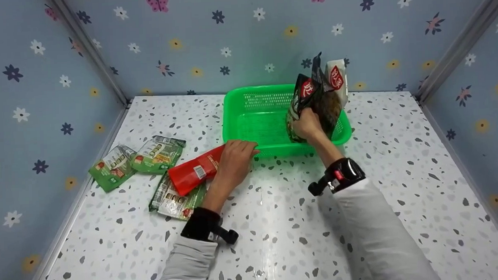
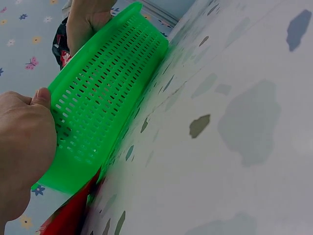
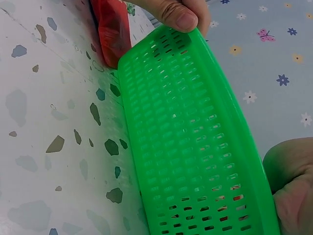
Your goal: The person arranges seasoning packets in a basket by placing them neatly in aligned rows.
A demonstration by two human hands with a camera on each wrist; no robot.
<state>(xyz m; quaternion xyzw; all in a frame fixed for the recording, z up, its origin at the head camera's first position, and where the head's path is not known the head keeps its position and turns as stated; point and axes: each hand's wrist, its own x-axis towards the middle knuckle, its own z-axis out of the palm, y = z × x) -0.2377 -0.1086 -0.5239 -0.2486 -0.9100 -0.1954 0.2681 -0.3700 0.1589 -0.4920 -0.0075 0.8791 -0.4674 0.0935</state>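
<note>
My left hand grips the front-left rim of a green plastic basket. Its thumb lies over the outside of the rim in the right wrist view. Inside the basket, at its right end, my right hand holds a black food packet with a red label, its fingertips partly hidden by the packet. Behind this stand a dark brown packet and a white-topped packet with a red label, leaning above the back rim.
Left of the basket a red packet lies partly across a green and white packet. Two more green packets, one on the left and one beside it, overlap at the table's left. A flowered wall rises right behind the basket.
</note>
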